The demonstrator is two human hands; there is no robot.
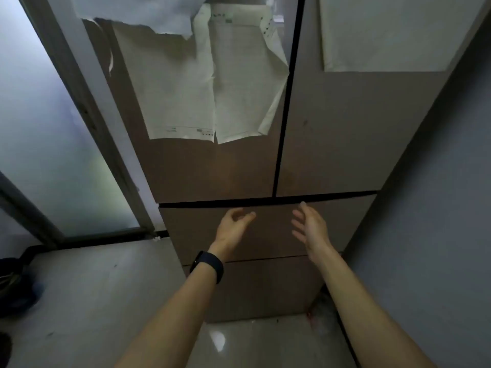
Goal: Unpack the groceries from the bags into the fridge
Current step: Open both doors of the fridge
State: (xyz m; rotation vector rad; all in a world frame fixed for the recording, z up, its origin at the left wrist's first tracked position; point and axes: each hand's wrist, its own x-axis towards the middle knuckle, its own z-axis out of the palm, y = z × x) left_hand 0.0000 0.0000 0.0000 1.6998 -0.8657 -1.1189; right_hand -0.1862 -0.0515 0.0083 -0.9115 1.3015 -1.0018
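Note:
A tall brown fridge [332, 134] fills the middle of the view, with two upper doors and two drawers below, all closed. Sheets of paper [202, 75] hang on the upper left door. My left hand [233, 227], with a black wristband, is held in front of the upper drawer [265, 235], fingers loosely curled and holding nothing. My right hand [310, 227] is beside it, fingers spread, just below the seam under the upper doors. No grocery bags are in view.
A frosted glass door [47, 144] with a grey frame stands left of the fridge. A grey wall [430, 208] closes in on the right. Dark objects [16, 282] lie on the tiled floor [101, 301] at the far left.

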